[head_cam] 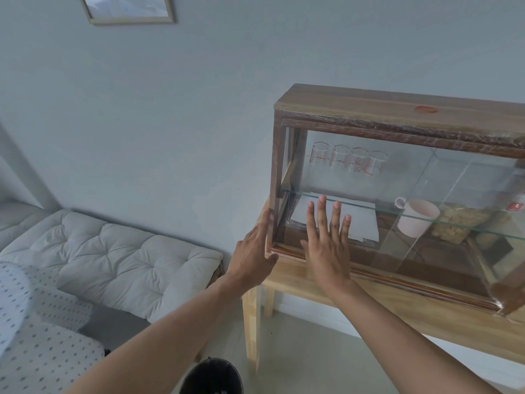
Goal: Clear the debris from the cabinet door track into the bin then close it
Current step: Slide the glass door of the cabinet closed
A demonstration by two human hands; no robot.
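A: Your right hand (328, 245) lies flat against the glass door (366, 200) of the cabinet (397, 109), fingers spread wide and pointing up, holding nothing. Confirm the position of the other hand

B: Your left hand (255, 251) is also flat and empty. It is pressed edge-on against the left corner post of the cabinet, with the fingertips reaching up along the post and the thumb near the bottom corner

A: Locate the door track

B: Find the track (369, 274) along the bottom front of the cabinet, just below your right palm. It runs to the right as a brown strip. You cannot tell whether any debris lies in it; the strip is too blurred. The left edge of the glass door appears to sit at or close to the left post

A: Locate the bin

B: Look down. You will see the black bin (211, 376) at the lower edge of the view, on the floor between your two forearms and beside the leg of the wooden table (341, 285) that carries the cabinet

A: List the cabinet contents

B: Four glass measuring cups (348, 160) stand on the upper glass shelf. Below them you have white paper (358, 223), a pink mug (416, 217) and a jar (454, 226) of pale pieces. A cushioned bench (113, 251) stands to the left of the table
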